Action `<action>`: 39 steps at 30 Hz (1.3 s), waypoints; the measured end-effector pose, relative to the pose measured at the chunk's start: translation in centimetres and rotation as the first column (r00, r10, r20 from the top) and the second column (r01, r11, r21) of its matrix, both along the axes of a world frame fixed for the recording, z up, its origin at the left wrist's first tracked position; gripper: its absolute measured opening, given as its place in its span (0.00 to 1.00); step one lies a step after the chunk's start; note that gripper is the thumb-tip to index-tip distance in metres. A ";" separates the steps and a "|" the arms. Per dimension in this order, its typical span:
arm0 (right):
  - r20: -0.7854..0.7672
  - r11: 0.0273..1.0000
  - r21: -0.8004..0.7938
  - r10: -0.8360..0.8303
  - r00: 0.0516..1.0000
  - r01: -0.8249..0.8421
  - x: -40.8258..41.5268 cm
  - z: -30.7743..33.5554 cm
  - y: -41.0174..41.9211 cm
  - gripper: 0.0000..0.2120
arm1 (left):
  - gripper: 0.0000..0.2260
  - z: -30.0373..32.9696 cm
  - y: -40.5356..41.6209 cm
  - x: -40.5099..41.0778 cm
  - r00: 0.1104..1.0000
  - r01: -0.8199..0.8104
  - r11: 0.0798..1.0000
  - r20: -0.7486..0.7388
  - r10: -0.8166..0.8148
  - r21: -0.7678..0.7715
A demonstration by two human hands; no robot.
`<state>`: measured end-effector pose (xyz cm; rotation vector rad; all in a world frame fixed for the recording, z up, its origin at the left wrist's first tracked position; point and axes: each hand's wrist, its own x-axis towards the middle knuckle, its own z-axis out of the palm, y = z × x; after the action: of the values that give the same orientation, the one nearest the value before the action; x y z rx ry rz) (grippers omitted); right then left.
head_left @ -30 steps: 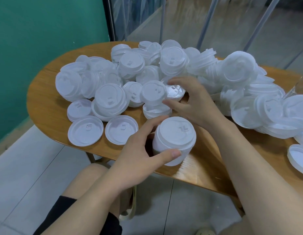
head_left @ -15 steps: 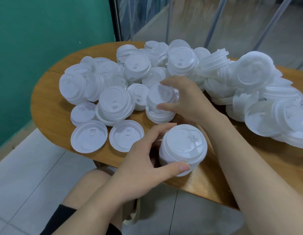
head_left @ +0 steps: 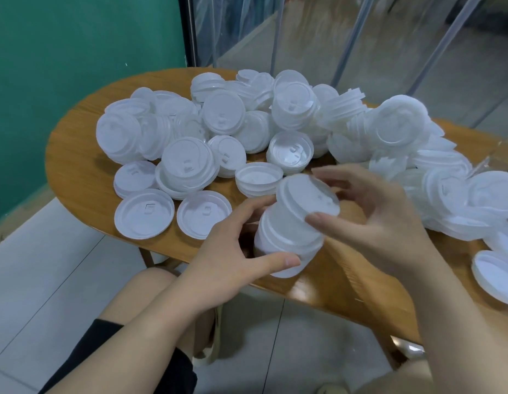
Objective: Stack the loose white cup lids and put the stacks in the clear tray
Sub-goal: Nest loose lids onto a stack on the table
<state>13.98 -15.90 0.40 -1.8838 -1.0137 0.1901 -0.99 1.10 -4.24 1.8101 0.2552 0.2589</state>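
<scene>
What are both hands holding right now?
Left hand: grips the lid stack.
Right hand: pinches the top lid onto that stack.

Oval wooden bench (head_left: 76,166), green wall (head_left: 76,52) behind left, pale tiled floor (head_left: 48,280) below, clear plastic curtain strips (head_left: 360,38) beyond.

Soft, even daylight, brightest on the glass wall (head_left: 360,38) up top; white lids (head_left: 292,109) nearly blown out, detail washed; faint shadows under them; right hand (head_left: 369,211) motion-blurred; wide-angle bending at the edges.
</scene>
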 end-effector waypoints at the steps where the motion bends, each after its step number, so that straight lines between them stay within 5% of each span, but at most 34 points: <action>1: 0.020 1.000 -0.005 -0.002 1.000 0.002 -0.7 -0.2 -0.4 0.29 | 0.33 -0.1 0.0 0.0 1.000 -0.004 1.000 0.001 0.004 -0.003; 11: 0.186 0.990 -0.066 -0.109 0.977 0.123 -3.2 -1.9 -0.2 0.28 | 0.31 -0.3 -0.4 0.3 1.000 -0.025 1.000 -0.007 0.025 -0.008; 25: 0.134 0.984 -0.022 -0.171 0.976 0.175 -4.6 -2.7 0.9 0.33 | 0.33 -0.9 -0.3 0.3 0.998 -0.060 0.998 0.022 0.060 -0.011; 39: 0.045 0.998 -0.043 -0.036 0.998 0.038 -3.2 -2.8 -0.9 0.25 | 0.34 -0.6 -0.2 0.3 0.999 0.004 0.999 0.047 -0.005 0.031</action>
<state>10.79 -16.76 -2.36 -1.9524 -1.0108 0.1511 -0.67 0.86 -4.81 1.8329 0.2147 0.3036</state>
